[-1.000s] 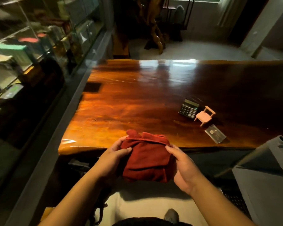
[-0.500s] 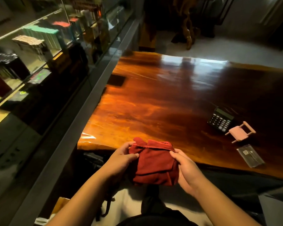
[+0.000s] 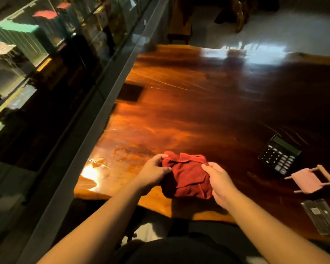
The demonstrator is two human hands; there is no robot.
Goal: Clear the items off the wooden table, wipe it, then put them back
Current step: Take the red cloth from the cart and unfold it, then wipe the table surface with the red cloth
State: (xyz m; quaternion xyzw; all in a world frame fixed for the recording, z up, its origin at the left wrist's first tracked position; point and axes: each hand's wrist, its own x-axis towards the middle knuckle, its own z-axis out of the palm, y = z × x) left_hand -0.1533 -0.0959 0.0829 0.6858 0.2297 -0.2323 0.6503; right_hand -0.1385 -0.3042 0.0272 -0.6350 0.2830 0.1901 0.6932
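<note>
A folded dark red cloth [image 3: 187, 176] hangs just above the near edge of the glossy wooden table [image 3: 189, 115]. My left hand [image 3: 152, 173] grips its left side and my right hand [image 3: 218, 181] grips its right side. On the table's right part lie a black calculator [image 3: 279, 154], a small pink toy chair [image 3: 309, 180] tipped on its side, and a flat clear plastic packet [image 3: 321, 216] near the front edge.
A glass display cabinet [image 3: 36, 60] with boxes on shelves runs along the left, its grey frame [image 3: 95, 119] close to the table's left edge. A dark rectangular patch [image 3: 131, 93] marks the table's left side. Wooden furniture [image 3: 181, 20] stands beyond the far end.
My view has come closer to the table and swung left. Both hands have carried the red cloth forward, from in front of the table's edge to over it.
</note>
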